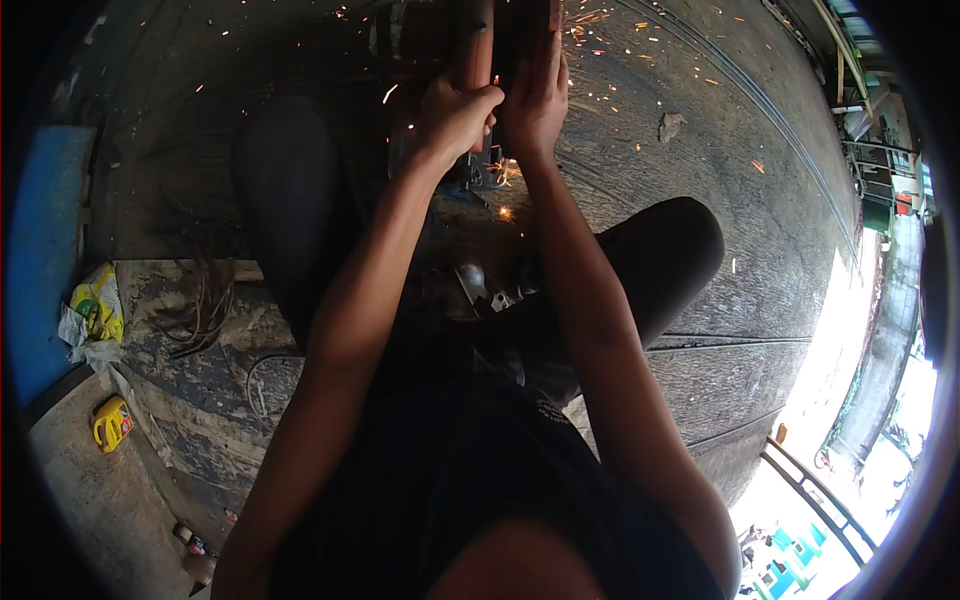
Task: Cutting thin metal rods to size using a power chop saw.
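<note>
My left hand (pixel 455 118) is wrapped around a reddish-orange tube-like piece (pixel 475 55), thumb across its near side. Just to the right, my right hand (pixel 538 115) grips a red bar (pixel 547 60) with its fingers lying along it; the bar's far end leaves the top of the view. Under and between my wrists is a dark metal tool or fixture (pixel 470 185), partly hidden and too dim to name. Bright sparks (pixel 506 172) glow close to it, and more fly out to the upper right.
My bent knees (pixel 665 255) frame the work spot on a dark, worn floor (pixel 720 300). A stone-like lump (pixel 671 126) lies to the right, near long cables (pixel 770 110). At left are a yellow jug (pixel 112 423), a yellow bag (pixel 98 305) and a blue panel (pixel 50 250).
</note>
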Tool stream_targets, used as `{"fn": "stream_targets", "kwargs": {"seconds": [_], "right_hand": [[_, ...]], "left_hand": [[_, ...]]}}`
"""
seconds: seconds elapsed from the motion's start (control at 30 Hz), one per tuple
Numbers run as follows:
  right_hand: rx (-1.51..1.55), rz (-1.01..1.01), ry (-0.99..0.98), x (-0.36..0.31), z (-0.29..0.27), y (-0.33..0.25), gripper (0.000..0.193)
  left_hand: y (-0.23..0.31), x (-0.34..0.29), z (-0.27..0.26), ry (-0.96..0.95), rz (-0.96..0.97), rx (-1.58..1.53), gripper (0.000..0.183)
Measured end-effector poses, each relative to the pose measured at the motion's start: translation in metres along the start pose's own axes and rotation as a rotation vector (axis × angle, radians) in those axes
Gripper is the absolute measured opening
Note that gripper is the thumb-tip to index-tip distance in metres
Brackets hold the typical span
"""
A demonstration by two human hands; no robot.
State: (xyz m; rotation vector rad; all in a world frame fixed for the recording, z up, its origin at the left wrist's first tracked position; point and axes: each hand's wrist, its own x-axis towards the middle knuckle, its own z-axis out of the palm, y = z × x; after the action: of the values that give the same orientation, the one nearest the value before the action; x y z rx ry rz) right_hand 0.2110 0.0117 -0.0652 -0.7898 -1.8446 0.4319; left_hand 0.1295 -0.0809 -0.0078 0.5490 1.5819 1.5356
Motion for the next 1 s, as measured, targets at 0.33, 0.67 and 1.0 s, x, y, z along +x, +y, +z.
{"fn": "stream_targets", "kwargs": {"seconds": [0.33,0.67,1.0], "right_hand": [[-0.026,-0.036,0.014,-0.0009,0.0005,0.0017,0.061],[-0.021,0.010,-0.002,-0.0015,-0.0001,-0.0003,0.061],[-0.018,0.008,-0.002,-0.0019,-0.0002,0.0000,0.061]], "left_hand": [[-0.0044,0.0010,0.0007,0.020,0.026,-0.001,0.019],[-0.0062,0.0011,0.0000,0.011,-0.010,0.002,0.020],[-0.0081,0.0011,0.0003,0.012,0.025,-0.019,0.020]]}}
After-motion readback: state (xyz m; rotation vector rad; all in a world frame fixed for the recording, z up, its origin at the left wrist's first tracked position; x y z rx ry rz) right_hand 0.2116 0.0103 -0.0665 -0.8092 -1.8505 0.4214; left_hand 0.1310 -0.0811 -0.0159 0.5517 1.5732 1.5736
